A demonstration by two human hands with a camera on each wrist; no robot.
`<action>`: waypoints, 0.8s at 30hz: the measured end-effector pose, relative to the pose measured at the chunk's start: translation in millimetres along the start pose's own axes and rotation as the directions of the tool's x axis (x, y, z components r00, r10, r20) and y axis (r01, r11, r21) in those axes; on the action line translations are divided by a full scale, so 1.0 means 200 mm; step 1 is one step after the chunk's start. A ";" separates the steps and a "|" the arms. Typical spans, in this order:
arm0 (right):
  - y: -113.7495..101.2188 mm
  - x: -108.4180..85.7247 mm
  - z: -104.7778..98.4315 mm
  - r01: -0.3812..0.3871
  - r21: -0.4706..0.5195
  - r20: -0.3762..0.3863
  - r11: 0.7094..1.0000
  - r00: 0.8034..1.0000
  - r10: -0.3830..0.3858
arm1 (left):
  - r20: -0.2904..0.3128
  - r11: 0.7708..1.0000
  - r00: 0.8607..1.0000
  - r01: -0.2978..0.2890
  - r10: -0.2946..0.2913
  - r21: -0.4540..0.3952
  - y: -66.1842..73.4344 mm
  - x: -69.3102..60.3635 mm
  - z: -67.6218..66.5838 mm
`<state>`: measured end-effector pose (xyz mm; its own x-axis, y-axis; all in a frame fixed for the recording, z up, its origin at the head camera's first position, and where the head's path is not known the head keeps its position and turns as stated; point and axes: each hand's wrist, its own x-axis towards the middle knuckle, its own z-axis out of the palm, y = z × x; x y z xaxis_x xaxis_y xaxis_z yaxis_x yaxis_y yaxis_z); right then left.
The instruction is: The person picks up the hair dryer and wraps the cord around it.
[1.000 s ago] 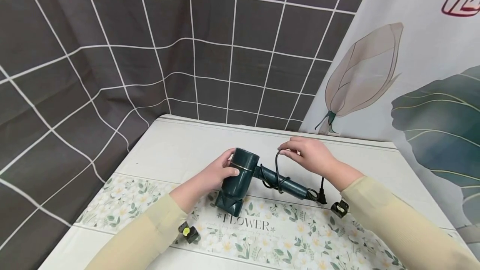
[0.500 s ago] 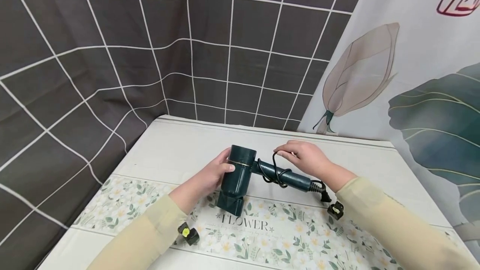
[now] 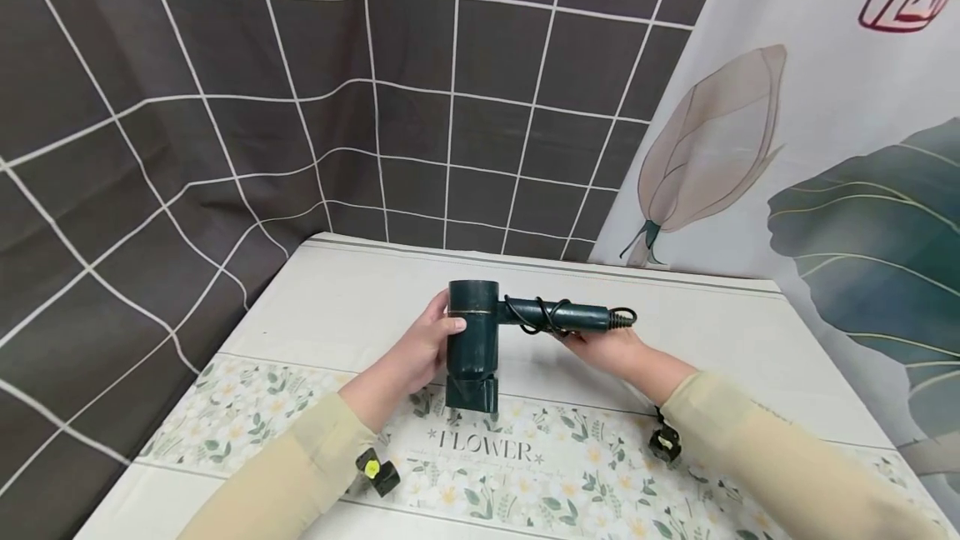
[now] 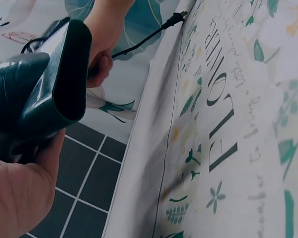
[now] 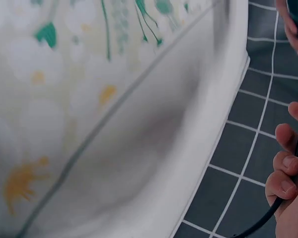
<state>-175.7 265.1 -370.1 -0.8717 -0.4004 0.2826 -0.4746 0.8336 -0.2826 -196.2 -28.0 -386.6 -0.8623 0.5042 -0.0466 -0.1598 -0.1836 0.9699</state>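
A dark green hair dryer is held above the table, its barrel upright in the head view and its handle pointing right. My left hand grips the barrel from the left, thumb on the near side. Below the barrel sits a flat nozzle, its slot facing the left wrist camera. Black cord is wound round the handle. Under the handle, my right hand has its fingers curled about the loose cord. The plug dangles at the cord's end in the left wrist view.
A white cloth with a flower band and the word FLOWER covers the table. Behind and to the left hangs a dark gridded curtain. A leaf-print curtain hangs at the right. Small black wrist cameras hang below both wrists.
The right hand has dropped from above the handle to beneath it, taking the cord along. The dryer's handle has swung up to nearly level and its barrel has straightened upright.
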 end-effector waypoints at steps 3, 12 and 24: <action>0.00 -0.02 0.03 0.082 -0.060 -0.048 0.995 0.995 -0.085 | -0.047 1.000 0.999 0.001 -0.001 -0.011 -0.01 0.00 0.00; -0.05 -0.06 0.03 0.065 -0.046 0.045 0.997 0.997 -0.063 | -0.149 1.000 0.989 -0.016 0.015 -0.005 -0.01 0.03 0.00; -0.10 -0.08 -0.03 0.192 -0.144 -0.035 0.971 0.979 -0.199 | -0.233 0.997 0.972 0.003 0.015 0.076 -0.03 0.05 -0.01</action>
<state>-151.4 257.7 -364.2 -0.7553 -0.5444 0.3649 -0.6101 0.7874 -0.0882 -205.2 -22.7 -392.6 -0.9529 0.2907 -0.0863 -0.1252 -0.1178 0.9851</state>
